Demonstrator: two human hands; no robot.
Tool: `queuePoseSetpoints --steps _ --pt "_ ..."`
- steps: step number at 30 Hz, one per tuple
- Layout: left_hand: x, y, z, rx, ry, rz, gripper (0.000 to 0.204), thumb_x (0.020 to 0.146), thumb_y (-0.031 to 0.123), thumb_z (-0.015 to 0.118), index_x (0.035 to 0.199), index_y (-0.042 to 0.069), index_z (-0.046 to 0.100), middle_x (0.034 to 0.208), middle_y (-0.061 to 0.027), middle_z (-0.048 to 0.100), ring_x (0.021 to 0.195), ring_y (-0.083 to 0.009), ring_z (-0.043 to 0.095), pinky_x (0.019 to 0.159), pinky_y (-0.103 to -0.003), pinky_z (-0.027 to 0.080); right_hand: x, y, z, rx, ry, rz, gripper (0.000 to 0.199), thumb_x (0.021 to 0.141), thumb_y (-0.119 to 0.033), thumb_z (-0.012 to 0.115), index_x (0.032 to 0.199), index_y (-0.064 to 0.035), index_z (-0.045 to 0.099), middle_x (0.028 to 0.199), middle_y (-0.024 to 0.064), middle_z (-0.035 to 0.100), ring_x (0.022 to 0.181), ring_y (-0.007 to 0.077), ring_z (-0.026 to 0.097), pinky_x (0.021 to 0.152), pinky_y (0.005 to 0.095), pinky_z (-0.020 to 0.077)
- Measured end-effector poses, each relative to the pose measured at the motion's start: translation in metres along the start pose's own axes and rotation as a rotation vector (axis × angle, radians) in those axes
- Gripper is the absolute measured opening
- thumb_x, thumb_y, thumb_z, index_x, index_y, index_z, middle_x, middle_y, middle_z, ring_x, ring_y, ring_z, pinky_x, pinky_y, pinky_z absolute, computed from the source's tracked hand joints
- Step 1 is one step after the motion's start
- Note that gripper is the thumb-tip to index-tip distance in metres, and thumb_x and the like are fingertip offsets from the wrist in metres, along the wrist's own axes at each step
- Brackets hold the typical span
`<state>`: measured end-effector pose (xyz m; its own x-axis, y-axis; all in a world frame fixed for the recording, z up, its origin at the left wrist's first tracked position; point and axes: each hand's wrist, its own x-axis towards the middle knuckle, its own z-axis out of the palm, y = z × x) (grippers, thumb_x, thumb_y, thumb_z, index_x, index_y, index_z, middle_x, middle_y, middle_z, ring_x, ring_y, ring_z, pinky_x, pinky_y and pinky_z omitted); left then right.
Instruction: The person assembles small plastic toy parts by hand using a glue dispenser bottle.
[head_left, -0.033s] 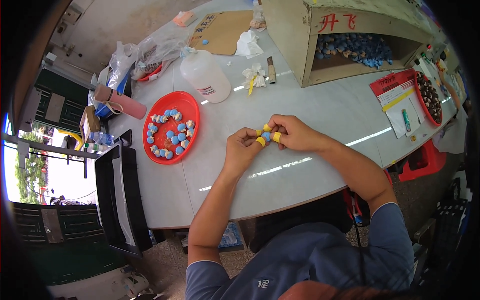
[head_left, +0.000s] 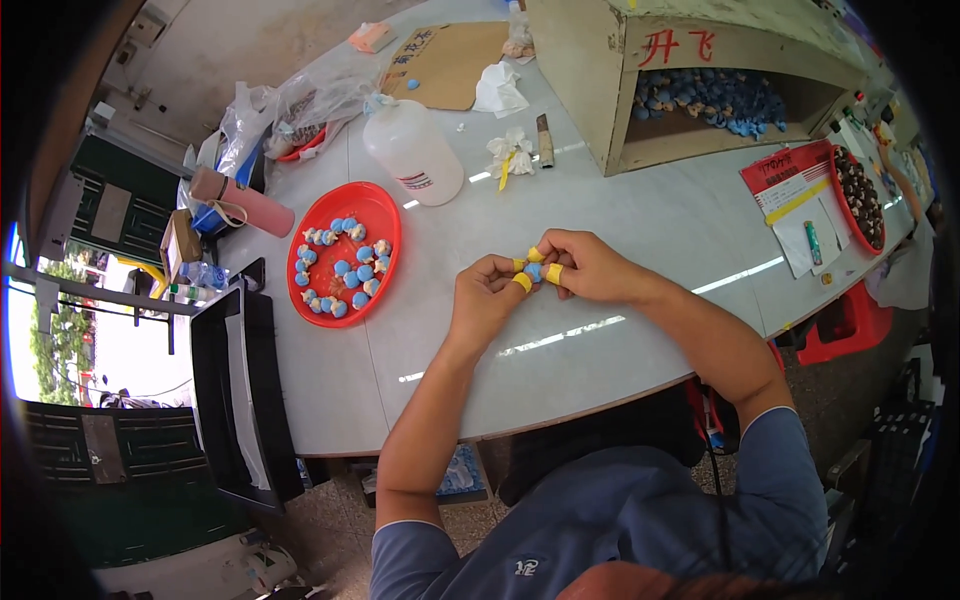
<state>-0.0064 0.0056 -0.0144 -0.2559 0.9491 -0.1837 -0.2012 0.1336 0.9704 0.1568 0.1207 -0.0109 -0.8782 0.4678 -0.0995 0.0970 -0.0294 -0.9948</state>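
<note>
Above the middle of the table, a small blue piece (head_left: 534, 272) is pinched between both my hands. Yellow wraps cover several of my fingertips. My left hand (head_left: 486, 297) grips the piece from the left, thumb and finger closed on it. From the other side my right hand (head_left: 588, 268) holds it in the same closed way. The fingers hide most of the piece, so its full shape cannot be made out. Left of my hands, a round red tray (head_left: 388, 225) holds several small blue and cream figures (head_left: 345, 268), many lying along its edge.
Behind the tray stand a white plastic jug (head_left: 410, 150) and a pink bottle (head_left: 250, 205). Crumpled tissue (head_left: 508, 155) and a flat blade-like tool (head_left: 544, 140) lie farther back. A box (head_left: 612, 90) filled with blue pieces stands at the back right. A black bin (head_left: 283, 400) sits at the left edge.
</note>
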Motion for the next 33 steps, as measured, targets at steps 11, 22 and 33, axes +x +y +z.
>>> queuePoseSetpoints --steps 11,22,33 --pt "0.004 0.014 -0.007 -0.339 0.245 -0.030 0.027 0.091 0.012 0.064 0.110 -0.004 0.055 0.103 -0.0112 0.064 0.091 -0.0173 0.066 0.078 -0.024 0.054 0.001 -0.007 0.004 0.149 0.152 0.000 0.027 0.091 -0.001 0.050 0.118 0.0015 0.052 0.089 0.0050 0.059 0.066 0.0091 0.058 0.060 0.0232 0.0491" --pt "0.012 0.012 -0.044 -0.818 0.355 0.120 0.043 0.102 0.032 0.041 0.124 -0.004 0.049 0.115 -0.0125 0.062 0.103 -0.0184 0.063 0.085 -0.026 0.055 0.007 -0.009 -0.042 0.456 0.849 -0.169 0.022 0.091 -0.004 0.052 0.113 -0.0059 0.055 0.088 0.0024 0.058 0.066 0.0088 0.053 0.055 0.0244 0.0407" --pt "0.001 0.015 -0.014 -0.559 0.221 -0.012 0.043 0.101 0.041 0.045 0.113 0.001 0.056 0.095 -0.0097 0.064 0.085 -0.0194 0.064 0.076 -0.027 0.053 0.030 -0.011 -0.210 -1.049 1.164 0.035 0.051 0.074 -0.007 0.066 0.125 -0.0083 0.055 0.119 0.0162 0.055 0.109 0.0353 0.056 0.087 0.0427 0.0501"
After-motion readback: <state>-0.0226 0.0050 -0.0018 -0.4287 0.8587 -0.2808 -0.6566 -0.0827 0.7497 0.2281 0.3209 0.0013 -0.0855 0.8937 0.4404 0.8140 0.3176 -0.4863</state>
